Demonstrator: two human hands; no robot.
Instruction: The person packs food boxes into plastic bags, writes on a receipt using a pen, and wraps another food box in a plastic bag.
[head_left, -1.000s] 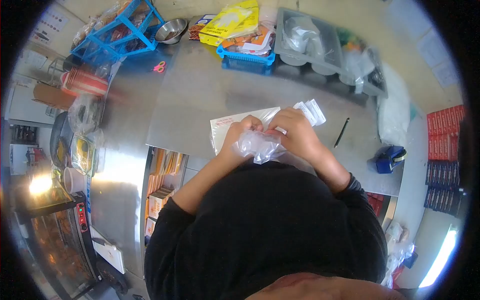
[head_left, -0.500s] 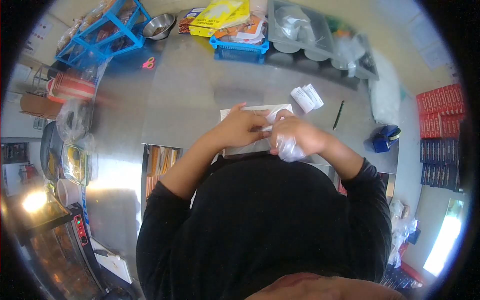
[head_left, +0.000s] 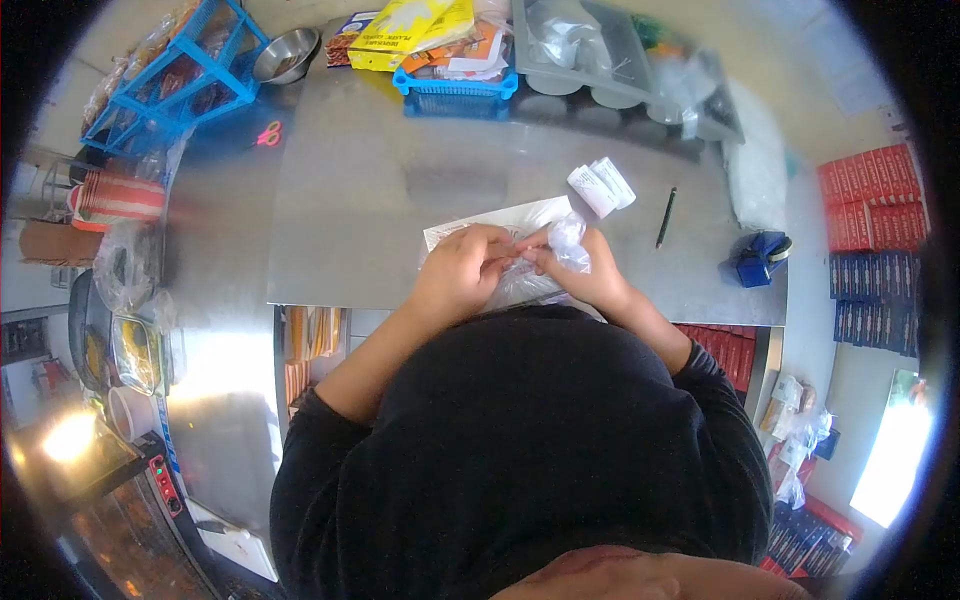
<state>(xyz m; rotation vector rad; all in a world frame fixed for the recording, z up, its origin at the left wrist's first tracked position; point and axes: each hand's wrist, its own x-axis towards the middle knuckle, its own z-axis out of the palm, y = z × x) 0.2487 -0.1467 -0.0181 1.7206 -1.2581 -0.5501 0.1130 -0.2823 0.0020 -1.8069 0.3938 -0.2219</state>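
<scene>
A flat white box [head_left: 480, 219] lies at the table's front edge, close against my body, with a clear plastic bag [head_left: 568, 236] around it. My left hand [head_left: 463, 265] rests over the box's left part, its fingers closed on the plastic near the middle. From the right, my right hand [head_left: 592, 272] pinches the same plastic, and the gathered end of the bag sticks up beside its thumb and index finger. The fingertips of both hands meet over the box. Exactly how the plastic is folded between them is hidden.
Folded paper slips [head_left: 601, 187] lie behind the box, with a dark pen [head_left: 666, 218] and a blue tape dispenser [head_left: 760, 260] to the right. At the back stand a blue basket [head_left: 455, 84], a grey tray [head_left: 580, 75] and a metal bowl [head_left: 287, 56]. Pink scissors [head_left: 268, 134] lie left.
My right hand has turned and opened out from over the bunched plastic, and its fingertips now meet my left hand's. The bag's gathered end has shifted upward. The box sits more tilted in view.
</scene>
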